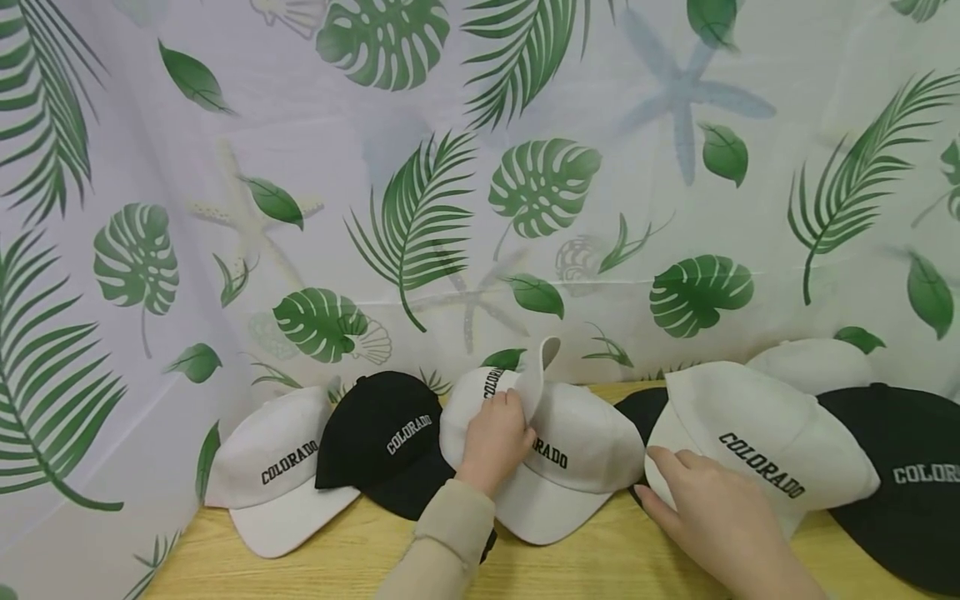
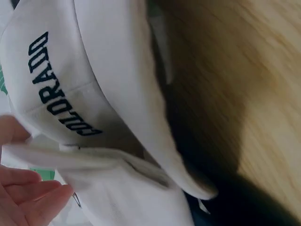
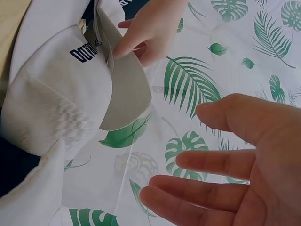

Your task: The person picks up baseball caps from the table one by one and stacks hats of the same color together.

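In the head view, my left hand (image 1: 497,442) pinches the brim of a white cap (image 1: 467,412), which stands turned on its side with the brim (image 1: 534,383) pointing up. Part of its lettering is hidden by the hand. Close against it sits another white COLORADO cap (image 1: 588,429), its brim toward me. My right hand (image 1: 705,504) is at the left edge of a tilted white cap (image 1: 761,442). The right wrist view has that right hand (image 3: 225,165) with its fingers spread and nothing between them.
Left on the wooden table (image 1: 285,575) are a white cap (image 1: 277,458) and a black cap (image 1: 386,442). To the right lie a black cap (image 1: 918,450) and a further white cap (image 1: 813,362). A leaf-printed cloth (image 1: 615,217) hangs behind.
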`<state>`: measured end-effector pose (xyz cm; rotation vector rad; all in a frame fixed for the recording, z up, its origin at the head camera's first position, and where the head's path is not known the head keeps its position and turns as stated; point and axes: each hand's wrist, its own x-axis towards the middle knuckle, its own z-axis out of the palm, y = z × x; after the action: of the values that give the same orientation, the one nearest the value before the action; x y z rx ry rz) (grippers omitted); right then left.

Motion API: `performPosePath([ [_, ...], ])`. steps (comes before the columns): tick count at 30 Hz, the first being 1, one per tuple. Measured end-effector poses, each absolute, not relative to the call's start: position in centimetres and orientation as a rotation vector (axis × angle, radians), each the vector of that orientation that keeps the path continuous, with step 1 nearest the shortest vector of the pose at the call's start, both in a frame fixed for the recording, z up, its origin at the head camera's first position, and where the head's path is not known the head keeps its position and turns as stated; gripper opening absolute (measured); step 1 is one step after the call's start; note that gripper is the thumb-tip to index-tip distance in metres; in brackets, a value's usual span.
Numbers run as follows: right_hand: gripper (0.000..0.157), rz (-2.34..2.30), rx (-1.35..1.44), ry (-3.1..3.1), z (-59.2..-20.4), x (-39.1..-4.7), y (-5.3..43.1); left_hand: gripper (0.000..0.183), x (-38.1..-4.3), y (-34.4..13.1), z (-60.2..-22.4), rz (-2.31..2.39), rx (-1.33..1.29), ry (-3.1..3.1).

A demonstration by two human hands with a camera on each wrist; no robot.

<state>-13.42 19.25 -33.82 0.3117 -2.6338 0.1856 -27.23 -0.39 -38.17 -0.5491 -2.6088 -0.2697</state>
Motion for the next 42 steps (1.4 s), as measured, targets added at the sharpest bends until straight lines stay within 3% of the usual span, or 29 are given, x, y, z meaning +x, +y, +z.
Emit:
performPosePath([
  [10,0.040,0.187,0.309,-2.633,-33.8,-13.4,19.2,0.031,-27.5,-0.5,-37.1,-0.257,-0.430,-2.437],
  [20,0.041,0.186,0.335,-2.601,-33.8,-13.5,19.0,0.033,-25.6,-4.0,-34.1,-0.322,-0.517,-2.267],
  [30,0.044,0.201,0.355,-2.550,-33.9,-13.2,19.0,0.035,-22.9,-10.0,-33.6,-0.437,-0.828,-2.086],
  [35,0.044,0.207,0.338,-2.604,-33.7,-13.0,18.7,0.030,-21.5,-12.9,-34.9,-0.440,-0.967,-1.979],
  [42,0.041,0.208,0.354,-2.631,-33.8,-13.1,18.5,0.040,-19.0,-16.1,-37.1,-0.426,-1.096,-1.934],
])
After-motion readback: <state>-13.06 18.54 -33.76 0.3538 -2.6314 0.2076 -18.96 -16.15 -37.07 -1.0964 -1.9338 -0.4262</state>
